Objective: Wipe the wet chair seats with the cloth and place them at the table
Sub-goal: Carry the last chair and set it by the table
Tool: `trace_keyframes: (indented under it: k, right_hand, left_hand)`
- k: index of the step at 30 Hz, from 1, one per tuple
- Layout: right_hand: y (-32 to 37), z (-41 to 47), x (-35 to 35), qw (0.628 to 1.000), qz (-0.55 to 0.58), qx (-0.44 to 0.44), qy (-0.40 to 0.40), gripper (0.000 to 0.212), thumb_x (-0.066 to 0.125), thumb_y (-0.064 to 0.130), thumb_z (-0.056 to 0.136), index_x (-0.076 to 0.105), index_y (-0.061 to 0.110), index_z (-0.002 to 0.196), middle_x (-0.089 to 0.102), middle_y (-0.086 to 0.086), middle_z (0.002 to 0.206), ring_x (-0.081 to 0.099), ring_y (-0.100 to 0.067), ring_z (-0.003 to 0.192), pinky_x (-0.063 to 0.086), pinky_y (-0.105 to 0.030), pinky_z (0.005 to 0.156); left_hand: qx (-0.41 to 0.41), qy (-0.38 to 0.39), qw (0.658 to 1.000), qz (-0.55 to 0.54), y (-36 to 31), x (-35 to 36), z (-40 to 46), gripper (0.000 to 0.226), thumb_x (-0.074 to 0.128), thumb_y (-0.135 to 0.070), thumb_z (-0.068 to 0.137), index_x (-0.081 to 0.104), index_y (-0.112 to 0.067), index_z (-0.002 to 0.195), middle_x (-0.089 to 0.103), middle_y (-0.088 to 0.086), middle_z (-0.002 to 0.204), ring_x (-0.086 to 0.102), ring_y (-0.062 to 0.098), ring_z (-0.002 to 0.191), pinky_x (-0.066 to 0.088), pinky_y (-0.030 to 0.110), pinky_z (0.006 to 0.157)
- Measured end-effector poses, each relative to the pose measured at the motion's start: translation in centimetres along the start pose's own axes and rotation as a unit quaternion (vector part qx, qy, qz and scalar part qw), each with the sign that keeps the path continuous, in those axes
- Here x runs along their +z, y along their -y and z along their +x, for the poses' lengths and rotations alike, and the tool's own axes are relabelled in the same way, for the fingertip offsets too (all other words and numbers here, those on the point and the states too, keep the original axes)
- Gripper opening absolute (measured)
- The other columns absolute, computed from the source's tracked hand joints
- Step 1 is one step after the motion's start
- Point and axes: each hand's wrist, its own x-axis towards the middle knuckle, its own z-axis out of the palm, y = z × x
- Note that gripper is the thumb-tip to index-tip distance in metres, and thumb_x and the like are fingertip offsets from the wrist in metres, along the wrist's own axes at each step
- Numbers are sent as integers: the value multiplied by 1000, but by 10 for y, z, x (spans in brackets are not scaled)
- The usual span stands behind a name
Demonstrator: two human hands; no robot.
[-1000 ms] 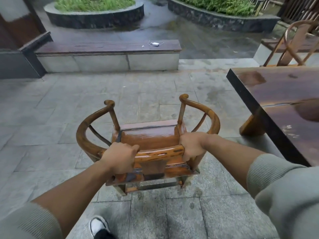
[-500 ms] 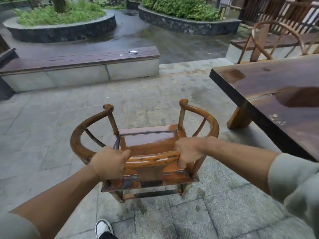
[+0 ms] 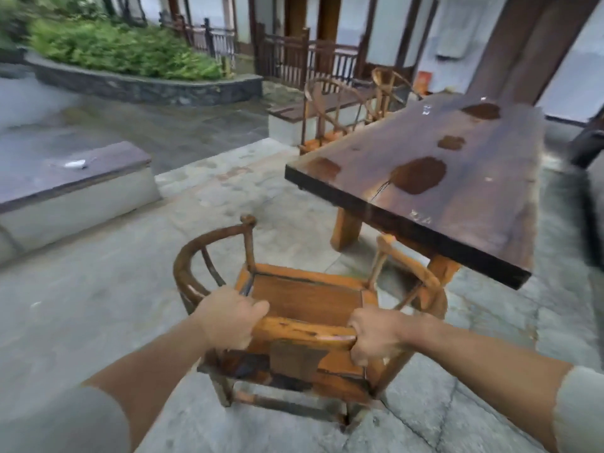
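A round-backed wooden chair (image 3: 304, 299) is right in front of me, its seat facing away from me. My left hand (image 3: 228, 317) grips the left end of its curved top rail, and my right hand (image 3: 376, 335) grips the right end. The long dark wooden table (image 3: 457, 178) stands ahead to the right, its near corner just past the chair's right arm. Wet patches show on the tabletop. No cloth is in view.
Two more round-backed chairs (image 3: 340, 106) stand at the table's far left side. A low stone bench (image 3: 75, 184) with a small white object lies to the left. A raised planter (image 3: 140, 83), wooden railings and a thick pillar (image 3: 529, 44) are behind. The paving is wet.
The view has swung right, bringing much more of the table into sight. The chair has turned and moved toward the table's near corner, both hands still on its rail.
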Motion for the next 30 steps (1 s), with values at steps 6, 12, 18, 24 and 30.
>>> trace_keyframes:
  k: [6, 12, 18, 24, 30]
  right_hand:
    - [-10, 46, -25, 994, 83, 69, -9, 29, 68, 39, 54, 52, 14, 55, 45, 1, 50, 38, -18, 44, 23, -29, 40]
    - [15, 85, -48, 988, 112, 104, -13, 27, 67, 39, 60, 60, 13, 62, 54, 1, 57, 49, -19, 47, 34, -29, 38]
    - [41, 116, -76, 977, 116, 177, -22, 22, 64, 35, 62, 55, 15, 64, 55, 2, 62, 52, -19, 52, 38, -28, 44]
    - [53, 140, -83, 963, 135, 232, -38, 26, 68, 38, 57, 56, 16, 62, 56, 6, 57, 52, -13, 49, 40, -30, 42]
    - [66, 135, -85, 960, 119, 246, -57, 33, 69, 47, 64, 64, 15, 71, 68, 0, 69, 66, -22, 66, 55, -37, 54]
  left_hand:
    - [115, -12, 993, 14, 83, 29, 85, 31, 69, -35, 52, 56, -21, 78, 53, -4, 53, 51, 21, 39, 30, 22, 39]
    - [182, -18, 982, -38, 152, 47, 121, 33, 78, -34, 52, 59, -18, 75, 55, -3, 55, 51, 23, 38, 42, 25, 38]
    - [267, -42, 962, -35, 208, 55, 152, 30, 68, -27, 47, 51, -21, 70, 49, -6, 50, 43, 20, 33, 27, 17, 38]
    - [311, -87, 946, -24, 238, 78, 174, 33, 66, -31, 50, 43, -22, 71, 47, -5, 51, 41, 21, 33, 17, 22, 43]
    - [328, -77, 941, -26, 236, 82, 180, 34, 68, -33, 51, 46, -22, 75, 52, -7, 52, 46, 20, 35, 26, 23, 40]
